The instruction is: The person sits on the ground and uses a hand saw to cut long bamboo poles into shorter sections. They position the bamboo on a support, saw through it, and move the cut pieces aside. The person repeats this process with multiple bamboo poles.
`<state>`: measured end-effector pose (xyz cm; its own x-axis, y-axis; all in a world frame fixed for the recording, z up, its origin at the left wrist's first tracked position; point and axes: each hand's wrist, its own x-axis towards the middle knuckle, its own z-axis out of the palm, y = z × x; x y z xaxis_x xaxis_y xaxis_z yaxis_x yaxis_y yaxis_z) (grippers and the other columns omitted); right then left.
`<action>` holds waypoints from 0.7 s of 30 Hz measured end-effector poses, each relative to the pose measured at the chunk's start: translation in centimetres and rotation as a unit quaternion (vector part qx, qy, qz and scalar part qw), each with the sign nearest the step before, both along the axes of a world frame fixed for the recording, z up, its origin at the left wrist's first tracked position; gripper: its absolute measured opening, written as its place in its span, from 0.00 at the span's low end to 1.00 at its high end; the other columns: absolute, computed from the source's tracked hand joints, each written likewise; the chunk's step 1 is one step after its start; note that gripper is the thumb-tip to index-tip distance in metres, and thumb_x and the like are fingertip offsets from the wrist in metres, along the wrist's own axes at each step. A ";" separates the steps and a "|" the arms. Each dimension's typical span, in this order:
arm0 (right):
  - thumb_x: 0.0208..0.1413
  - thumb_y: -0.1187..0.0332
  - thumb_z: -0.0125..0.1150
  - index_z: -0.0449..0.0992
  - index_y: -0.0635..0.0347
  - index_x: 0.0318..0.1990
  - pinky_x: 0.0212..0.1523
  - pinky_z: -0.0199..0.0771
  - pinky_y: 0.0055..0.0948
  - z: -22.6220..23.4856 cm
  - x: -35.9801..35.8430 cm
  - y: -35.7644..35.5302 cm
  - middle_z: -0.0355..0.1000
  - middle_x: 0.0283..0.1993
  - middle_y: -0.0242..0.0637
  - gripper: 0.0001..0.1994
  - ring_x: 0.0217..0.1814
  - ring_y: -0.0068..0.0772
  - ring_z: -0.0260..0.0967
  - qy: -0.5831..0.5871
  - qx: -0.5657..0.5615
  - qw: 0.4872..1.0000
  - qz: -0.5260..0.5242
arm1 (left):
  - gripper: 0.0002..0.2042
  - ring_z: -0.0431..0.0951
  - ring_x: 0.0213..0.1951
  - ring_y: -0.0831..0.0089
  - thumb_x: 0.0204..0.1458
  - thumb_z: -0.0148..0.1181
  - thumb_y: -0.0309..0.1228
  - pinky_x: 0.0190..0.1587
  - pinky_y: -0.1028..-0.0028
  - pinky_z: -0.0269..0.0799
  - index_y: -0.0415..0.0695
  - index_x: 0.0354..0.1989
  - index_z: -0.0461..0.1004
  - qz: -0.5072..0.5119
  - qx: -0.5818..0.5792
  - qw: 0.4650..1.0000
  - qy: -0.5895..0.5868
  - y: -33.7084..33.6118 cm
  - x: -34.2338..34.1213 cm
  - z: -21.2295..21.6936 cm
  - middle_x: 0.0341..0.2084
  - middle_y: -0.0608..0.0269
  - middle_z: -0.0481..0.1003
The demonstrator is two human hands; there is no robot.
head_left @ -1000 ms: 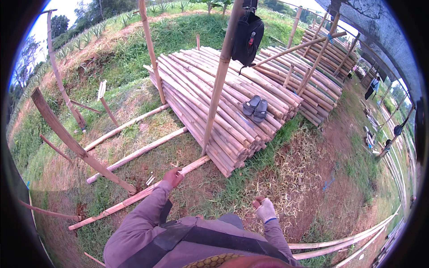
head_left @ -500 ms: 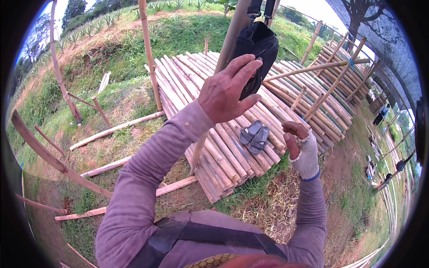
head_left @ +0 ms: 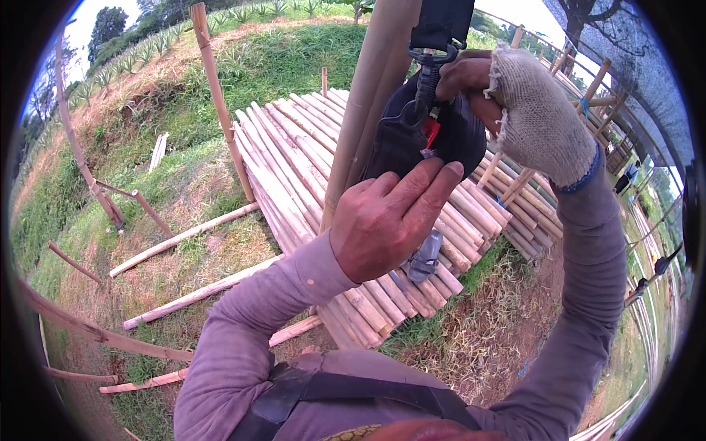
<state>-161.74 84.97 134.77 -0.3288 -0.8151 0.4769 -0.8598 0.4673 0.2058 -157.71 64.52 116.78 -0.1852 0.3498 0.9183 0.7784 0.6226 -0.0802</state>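
A small black bag [head_left: 390, 136] hangs by a black strap [head_left: 445, 26] with a dark clip [head_left: 432, 59], close beside an upright pole [head_left: 360, 110]. Its top gapes, and a small red object [head_left: 431, 131] shows in the opening. My left hand [head_left: 393, 220] is bare and holds the bag's near lower side, two fingers pressed together just below the red object; its thumb is hidden. My right hand [head_left: 540, 110], in a worn whitish fingerless glove, grips the bag's upper right rim with curled fingers. Part of the rim lies behind these fingers.
Below lies a stack of cut bamboo poles [head_left: 294, 158], with grey sandals [head_left: 424, 257] on it. More stacked poles are at the right. An upright stake [head_left: 220, 103] and loose poles [head_left: 184, 239] are at the left on grass.
My right hand has risen from above the poles to the bag and taken hold of its rim. My left hand has moved down along the bag. The opening and red object show more clearly.
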 end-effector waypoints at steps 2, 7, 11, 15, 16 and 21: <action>0.50 0.73 0.72 0.83 0.61 0.48 0.56 0.82 0.41 0.0 -0.3 -2.1 0.79 0.45 0.46 0.15 0.50 0.52 0.80 0.050 0.073 0.995 -0.050 | 0.32 0.77 0.27 0.69 0.46 0.75 0.26 0.30 0.68 0.78 0.39 0.65 0.78 -0.009 -0.003 0.999 0.033 -0.8 -0.5 0.2 0.54 0.51 0.81; 0.48 0.66 0.76 0.86 0.57 0.43 0.44 0.86 0.44 -2.5 -2.5 -3.8 0.83 0.40 0.44 0.14 0.42 0.50 0.84 0.111 0.159 0.981 -0.020 | 0.27 0.72 0.26 0.76 0.49 0.68 0.25 0.27 0.75 0.71 0.41 0.63 0.81 -0.045 0.013 0.997 0.063 -2.1 -2.1 -0.9 0.53 0.57 0.82; 0.50 0.67 0.73 0.87 0.57 0.43 0.43 0.86 0.43 -4.8 -4.7 -3.9 0.83 0.39 0.44 0.12 0.42 0.48 0.84 0.098 0.182 0.978 -0.031 | 0.27 0.72 0.26 0.76 0.50 0.68 0.25 0.26 0.75 0.71 0.42 0.63 0.81 -0.059 0.002 0.996 0.068 -2.6 -2.5 -1.2 0.53 0.56 0.82; 0.52 0.67 0.71 0.87 0.58 0.43 0.42 0.86 0.44 -4.7 -4.3 -4.6 0.82 0.36 0.44 0.11 0.40 0.49 0.84 0.074 0.191 0.973 -0.104 | 0.34 0.79 0.29 0.69 0.40 0.77 0.25 0.29 0.70 0.76 0.38 0.63 0.79 -0.069 -0.013 0.997 0.044 -2.7 -2.5 -0.9 0.52 0.51 0.81; 0.52 0.67 0.70 0.87 0.59 0.43 0.41 0.86 0.44 -4.2 -3.9 -4.8 0.82 0.35 0.45 0.11 0.39 0.49 0.84 0.072 0.200 0.969 -0.123 | 0.34 0.79 0.29 0.69 0.40 0.77 0.25 0.29 0.70 0.76 0.38 0.63 0.80 -0.070 -0.012 0.996 0.045 -2.7 -2.5 -0.8 0.52 0.51 0.81; 0.58 0.70 0.70 0.82 0.63 0.48 0.45 0.84 0.37 -1.7 -0.7 -3.1 0.81 0.39 0.39 0.12 0.41 0.39 0.82 -0.071 -0.052 0.992 -0.090 | 0.28 0.74 0.26 0.75 0.48 0.69 0.25 0.26 0.74 0.72 0.41 0.62 0.81 -0.061 0.021 0.995 0.077 -2.0 -3.3 -1.1 0.52 0.57 0.81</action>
<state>-162.39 81.85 133.12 -0.5343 -0.6860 0.4939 -0.7779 0.6277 0.0303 -160.97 62.48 115.69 0.0006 0.3213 0.9470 0.8287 0.5299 -0.1803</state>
